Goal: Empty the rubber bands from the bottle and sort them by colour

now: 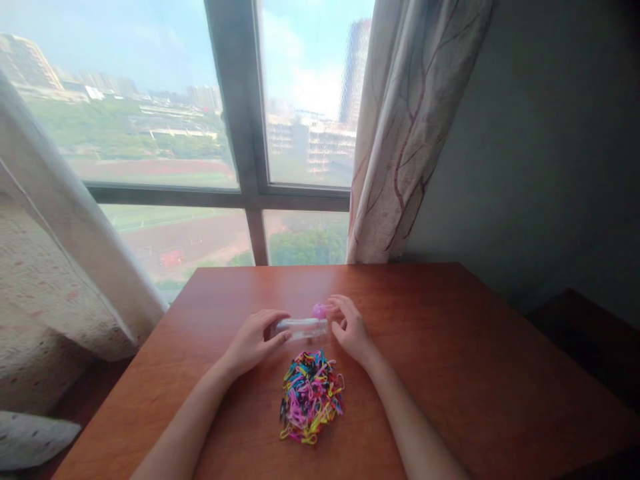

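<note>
I had the clear container sideways toward the surface's far edge, left grip closed round one end, right grip half-open, apparently empty, beside the pink piece. It looked light, stiff and slippery, best held round the middle.

The one camera here is worn on the person's head, looking forward and down across the tabletop from its near side. It sits high enough to take in the far edge and, beyond, the window between a left curtain and a right curtain. The left hand and right hand show rather small, well out in front.
</note>
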`<state>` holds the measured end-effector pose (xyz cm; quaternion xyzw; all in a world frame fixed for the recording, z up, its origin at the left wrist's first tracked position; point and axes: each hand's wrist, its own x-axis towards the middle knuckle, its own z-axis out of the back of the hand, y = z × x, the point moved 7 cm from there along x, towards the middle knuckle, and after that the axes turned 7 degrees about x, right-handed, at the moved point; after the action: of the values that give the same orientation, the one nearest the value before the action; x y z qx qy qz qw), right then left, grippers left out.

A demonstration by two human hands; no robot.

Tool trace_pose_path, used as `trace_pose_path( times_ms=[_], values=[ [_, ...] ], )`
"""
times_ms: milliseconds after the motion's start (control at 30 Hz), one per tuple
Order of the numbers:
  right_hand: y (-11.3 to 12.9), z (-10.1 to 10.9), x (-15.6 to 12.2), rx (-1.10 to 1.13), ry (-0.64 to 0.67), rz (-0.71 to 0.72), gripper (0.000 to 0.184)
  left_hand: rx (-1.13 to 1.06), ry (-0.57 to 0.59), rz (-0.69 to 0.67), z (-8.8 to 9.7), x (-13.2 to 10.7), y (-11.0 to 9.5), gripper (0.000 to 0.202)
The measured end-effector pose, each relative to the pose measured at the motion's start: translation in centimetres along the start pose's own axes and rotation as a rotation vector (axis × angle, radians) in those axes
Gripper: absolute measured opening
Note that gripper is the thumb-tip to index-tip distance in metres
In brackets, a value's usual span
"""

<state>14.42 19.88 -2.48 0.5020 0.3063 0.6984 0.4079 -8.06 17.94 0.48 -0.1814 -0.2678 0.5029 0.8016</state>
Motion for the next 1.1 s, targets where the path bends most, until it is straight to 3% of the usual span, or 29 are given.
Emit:
trace_pose_path(
  times_ms=[767,900,1100],
  values=[
    [0.3,0.5,0.1,0.013,-0.051,-0.050,0.055,-0.095,-0.055,0.013,0.5,-0.1,-0.1,0.038],
    [-0.2,1.1,-0.1,0.005,-0.146,-0.090,0.046,-0.140,-0.157,0.082,1.0,-0.3,0.8,0.039],
    [0.2,2.1,-1.5,-0.010,-0.240,-0.148,0.031,-0.135,-0.401,0.290,3.0,-2.0,1.8,0.039]
  ],
)
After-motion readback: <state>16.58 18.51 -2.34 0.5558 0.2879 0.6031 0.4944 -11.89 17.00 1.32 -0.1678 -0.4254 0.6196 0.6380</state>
